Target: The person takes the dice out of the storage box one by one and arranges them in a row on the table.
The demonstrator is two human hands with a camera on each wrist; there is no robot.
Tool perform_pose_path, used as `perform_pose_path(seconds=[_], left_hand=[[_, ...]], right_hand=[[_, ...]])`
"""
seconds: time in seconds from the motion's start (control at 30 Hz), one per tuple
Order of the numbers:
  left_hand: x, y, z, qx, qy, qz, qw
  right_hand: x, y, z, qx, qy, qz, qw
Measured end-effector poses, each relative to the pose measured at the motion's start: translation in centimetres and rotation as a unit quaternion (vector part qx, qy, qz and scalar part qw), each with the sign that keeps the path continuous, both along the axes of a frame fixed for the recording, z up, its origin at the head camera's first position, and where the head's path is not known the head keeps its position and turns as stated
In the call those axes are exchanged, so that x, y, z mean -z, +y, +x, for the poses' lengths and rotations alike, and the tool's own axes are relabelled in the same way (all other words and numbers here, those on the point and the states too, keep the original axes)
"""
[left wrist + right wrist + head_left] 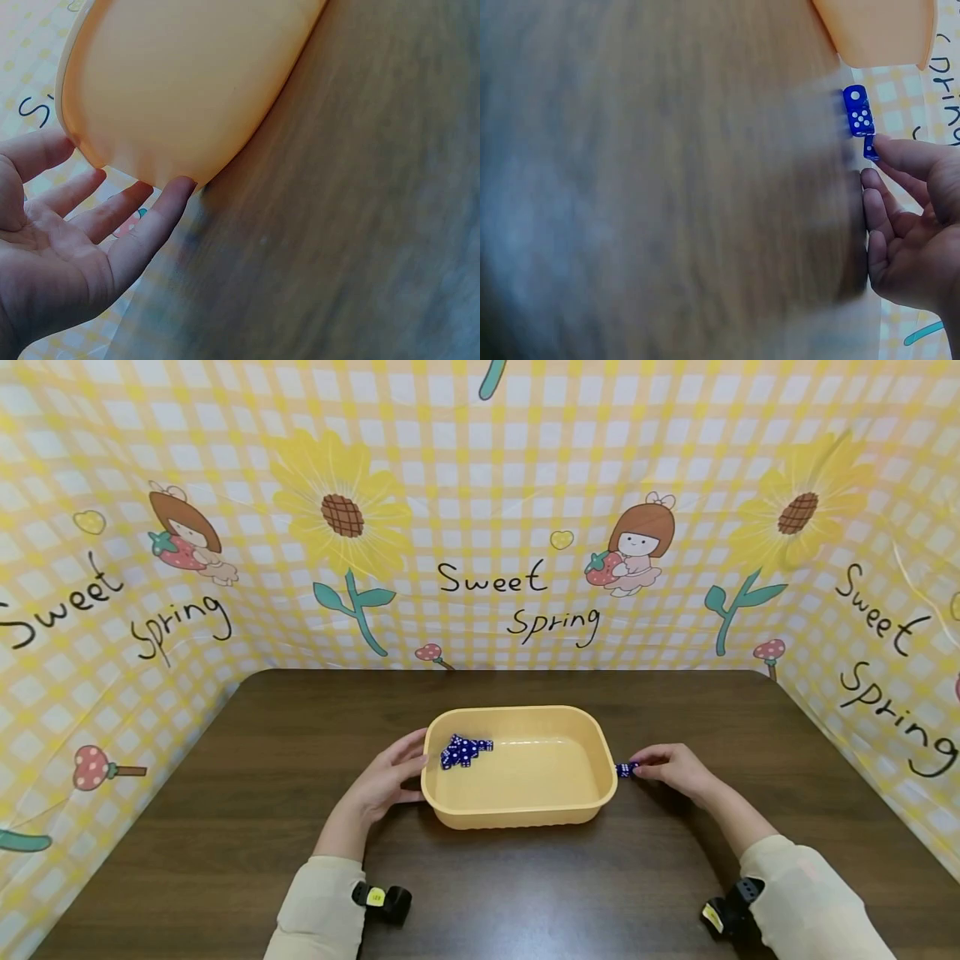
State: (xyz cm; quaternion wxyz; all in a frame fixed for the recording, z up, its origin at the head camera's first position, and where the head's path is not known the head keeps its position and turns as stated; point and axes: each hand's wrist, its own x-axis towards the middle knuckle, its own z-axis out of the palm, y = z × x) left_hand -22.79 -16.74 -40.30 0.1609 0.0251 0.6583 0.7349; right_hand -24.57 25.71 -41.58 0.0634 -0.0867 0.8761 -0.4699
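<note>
A yellow plastic tub (525, 806) stands on the table with several blue dice with white dots (461, 750) bunched at its left end. My left hand (386, 777) is at the tub's left end, its spread fingertips (180, 187) touching the outer wall. Beyond the opposite end, my right hand (675, 770) pinches a small blue die (870, 148) between thumb and forefinger. Two more blue dice (857, 110) sit in line between that die and the tub. The other right-hand fingers (877, 214) are curled low over the tabletop.
The dark wooden table (480, 893) carries the tub and the dice. A yellow checked cloth (480, 485) with printed flowers and figures hangs behind and along both sides of it. A black camera (386, 902) is strapped to the left wrist, another (727, 914) to the right.
</note>
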Motion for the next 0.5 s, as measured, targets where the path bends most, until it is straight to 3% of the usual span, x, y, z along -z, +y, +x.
perform_pose_path(seconds=[0.5], left_hand=[[-0.33,0.07,0.14,0.0,-0.001,-0.005,1.0]], right_hand=[[0.1,-0.33,-0.07,-0.003,0.012,0.005,1.0]])
